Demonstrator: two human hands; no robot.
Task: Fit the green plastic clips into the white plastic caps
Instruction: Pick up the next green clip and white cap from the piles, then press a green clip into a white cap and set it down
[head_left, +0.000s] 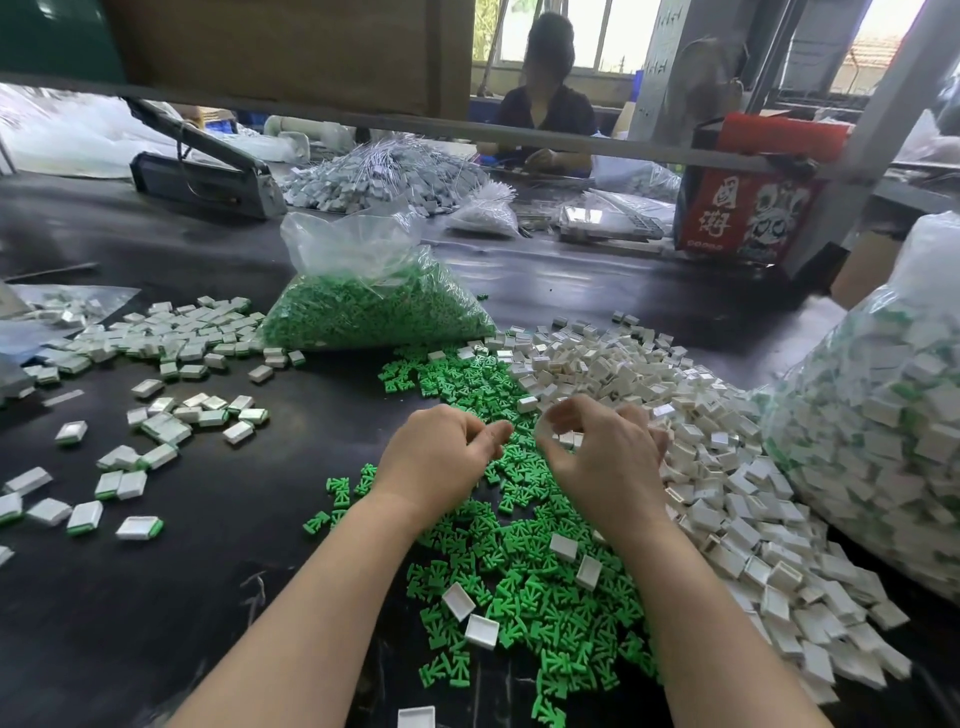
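Two bare hands are held close together above a dark, smooth table (156, 597). The left hand (441, 460) is curled, thumb tip pressed toward the forefinger; whether anything is pinched there cannot be told. The right hand (605, 457) is also curled, and small white caps (570, 440) are seen cradled inside its bent fingers, though blur hides their number.

Beneath and between both hands a loose heap of green plastic clips (524, 582) is spread: small, matte, forked pieces, too many to be counted. Four open white caps are seen lying on this green heap near the wrists, shallow, square and glossy. To the right of the right hand a large mound of white plastic caps (727, 493) is piled, far beyond counting.

Beyond the hands one clear, crinkled plastic bag (374, 296) is seen, filled with green clips. At the far right one bulging translucent sack (883, 415) is packed with white pieces showing green edges. Well to the left of the left hand, several dozen assembled caps (156, 426), white with a green rim, are scattered flat.

Far beyond the hands one seated person (545, 104) is seen at the table, and one red printed carton (748, 208) stands to that person's right in the frame.
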